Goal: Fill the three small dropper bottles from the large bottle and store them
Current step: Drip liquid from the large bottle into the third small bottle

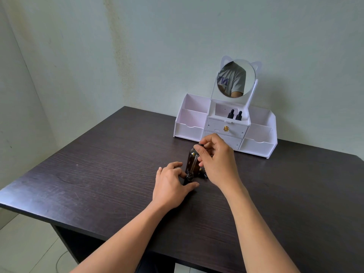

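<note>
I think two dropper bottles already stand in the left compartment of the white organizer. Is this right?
No. The head view shows the two dropper bottles standing in the middle compartment of the white organizer, under the mirror.

Three small bottles show: two capped bottles (230, 113) in the one organizer (189, 131), plus a third bottle (187, 178) (mostly hidden by fingers). One large bottle (190, 156), one dropper (193, 164), one mirror (236, 79), two drawers (214, 128), one table (98, 164). Two hands: left hand (169, 186), right hand (218, 160).

Home room, prob. bedroom corner: dark desk (98, 164) w/ white cat-ear mirror organizer (197, 125), plain walls (177, 36), tiled floor (25, 249).
</note>
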`<state>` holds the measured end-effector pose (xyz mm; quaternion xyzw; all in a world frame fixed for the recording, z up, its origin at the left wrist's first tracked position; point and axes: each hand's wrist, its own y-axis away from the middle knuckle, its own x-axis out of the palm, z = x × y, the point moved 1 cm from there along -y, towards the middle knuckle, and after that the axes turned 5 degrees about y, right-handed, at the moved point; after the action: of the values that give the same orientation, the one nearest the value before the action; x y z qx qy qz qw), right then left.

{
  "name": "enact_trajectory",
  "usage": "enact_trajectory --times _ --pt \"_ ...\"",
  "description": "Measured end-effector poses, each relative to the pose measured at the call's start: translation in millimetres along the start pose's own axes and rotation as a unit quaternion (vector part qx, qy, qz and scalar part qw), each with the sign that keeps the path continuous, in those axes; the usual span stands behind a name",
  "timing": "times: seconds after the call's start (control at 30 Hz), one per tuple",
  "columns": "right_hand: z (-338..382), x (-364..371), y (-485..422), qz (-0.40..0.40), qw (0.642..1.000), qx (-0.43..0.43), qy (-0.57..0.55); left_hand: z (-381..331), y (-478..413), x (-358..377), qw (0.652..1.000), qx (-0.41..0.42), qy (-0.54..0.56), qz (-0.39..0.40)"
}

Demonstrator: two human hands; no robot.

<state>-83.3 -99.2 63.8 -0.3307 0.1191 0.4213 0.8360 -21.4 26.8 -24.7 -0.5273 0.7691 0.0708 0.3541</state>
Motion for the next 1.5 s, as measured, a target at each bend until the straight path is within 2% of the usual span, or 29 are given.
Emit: enact_trajectory --times 0.53,0.8,0.9,1.1,1.5 --pt "5.0 -3.9 -1.3 0.005 1.0 -0.003 -0.027 1.8 -0.7 1.8 1.0 0.0 -0.002 0.0" --pt "27.6 -25.3 -22.4 -0.133 0.984 -0.067 -0.098 -0.9 -0.6 -1.1 1.0 -0.014 0.012 0.003" --pt "29.9 -29.1 -29.3 -0.155 0.981 -0.08 -0.087 -2.5 -0.2 -1.7 1.0 -0.016 0.006 0.007" --pt "24.5 -25.6 -35.9 -0.147 0.983 -0.084 -0.066 -1.3 0.0 -0.2 1.0 -0.014 0.012 0.004" --pt "0.3 -4.3 -45.0 -0.027 0.998 -0.01 0.05 -1.1 -0.7 -0.5 1.0 -0.015 0.007 0.006"
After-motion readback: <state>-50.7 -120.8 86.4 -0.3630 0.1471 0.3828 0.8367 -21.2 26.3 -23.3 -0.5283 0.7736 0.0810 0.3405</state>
